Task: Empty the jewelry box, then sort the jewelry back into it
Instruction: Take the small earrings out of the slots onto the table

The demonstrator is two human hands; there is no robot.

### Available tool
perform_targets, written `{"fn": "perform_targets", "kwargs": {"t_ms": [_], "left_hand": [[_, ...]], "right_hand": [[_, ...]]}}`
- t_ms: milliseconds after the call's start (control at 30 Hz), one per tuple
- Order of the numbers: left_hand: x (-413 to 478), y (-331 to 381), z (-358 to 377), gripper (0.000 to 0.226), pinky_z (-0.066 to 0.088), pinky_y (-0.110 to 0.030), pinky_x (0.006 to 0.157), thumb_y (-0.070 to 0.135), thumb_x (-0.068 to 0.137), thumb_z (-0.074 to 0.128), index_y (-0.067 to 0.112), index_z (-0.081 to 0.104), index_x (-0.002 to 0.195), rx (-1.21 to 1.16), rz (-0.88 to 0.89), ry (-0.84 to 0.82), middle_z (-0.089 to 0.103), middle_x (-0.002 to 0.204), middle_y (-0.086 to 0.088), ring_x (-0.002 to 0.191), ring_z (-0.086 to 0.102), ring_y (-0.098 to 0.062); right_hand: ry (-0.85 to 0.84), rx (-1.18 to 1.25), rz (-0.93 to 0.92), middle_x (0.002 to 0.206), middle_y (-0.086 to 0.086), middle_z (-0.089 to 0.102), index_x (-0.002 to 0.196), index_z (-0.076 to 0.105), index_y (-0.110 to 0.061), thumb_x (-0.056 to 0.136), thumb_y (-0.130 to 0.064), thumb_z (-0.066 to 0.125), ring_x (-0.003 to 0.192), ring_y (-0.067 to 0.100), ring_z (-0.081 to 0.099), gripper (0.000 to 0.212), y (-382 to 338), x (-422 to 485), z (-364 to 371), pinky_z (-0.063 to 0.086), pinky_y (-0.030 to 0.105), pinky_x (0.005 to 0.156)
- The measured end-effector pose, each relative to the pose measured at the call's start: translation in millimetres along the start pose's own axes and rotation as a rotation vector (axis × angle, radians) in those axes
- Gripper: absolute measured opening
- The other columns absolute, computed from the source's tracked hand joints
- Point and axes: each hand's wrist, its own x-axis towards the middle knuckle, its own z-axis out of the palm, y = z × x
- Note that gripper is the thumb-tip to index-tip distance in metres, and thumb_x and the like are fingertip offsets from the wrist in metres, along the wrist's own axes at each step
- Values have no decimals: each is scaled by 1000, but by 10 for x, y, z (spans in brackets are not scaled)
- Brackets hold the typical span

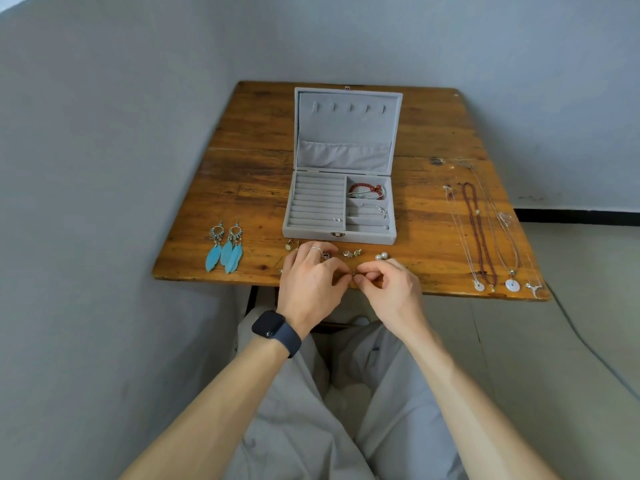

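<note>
A grey velvet jewelry box [341, 237] stands open on the wooden table [249, 174], lid upright. Its right compartments hold a red bead bracelet [367, 188] and a silver bangle [372, 209]; a small stud [336, 220] sits in the ring rolls. At the table's front edge my left hand [311, 282] and my right hand [388, 289] meet, fingertips pinching one tiny dark piece of jewelry [353, 274] between them. The piece is too small to identify. My left hand wears a ring and a dark watch.
Two turquoise feather earrings [225, 251] lie at front left. Small earrings [351, 253], pearl studs [381, 256] and a gold ring [289, 245] lie in front of the box. Several necklaces [485, 233] stretch along the table's right side. Walls stand close behind and left.
</note>
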Motion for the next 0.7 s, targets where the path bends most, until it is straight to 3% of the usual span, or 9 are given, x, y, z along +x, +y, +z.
{"fn": "perform_targets", "kwargs": {"t_ms": [300,533,700], "left_hand": [[29,-34,1,10,40,-42,100,37,88,71,32,80,91,40,31,2,66,120,4,115,54,-21],[18,-41,1,11,40,-40,101,39,88,71,33,79,92,23,33,-9,65,120,5,116,55,-20],[67,-141,-110,21,42,-37,99,45,92,63,31,75,103,-56,36,15,64,118,7,115,54,-16]], "right_hand": [[-4,-36,-32,84,-15,60,95,80,-28,85,-21,77,77,4,54,13,1,0,19,35,4,70],[6,-27,-4,85,-15,61,97,79,-29,85,-23,77,79,6,56,13,0,-23,34,39,14,70],[12,-35,-18,85,-15,60,100,79,-26,85,-24,78,77,4,55,16,-20,-62,24,38,11,68]]}}
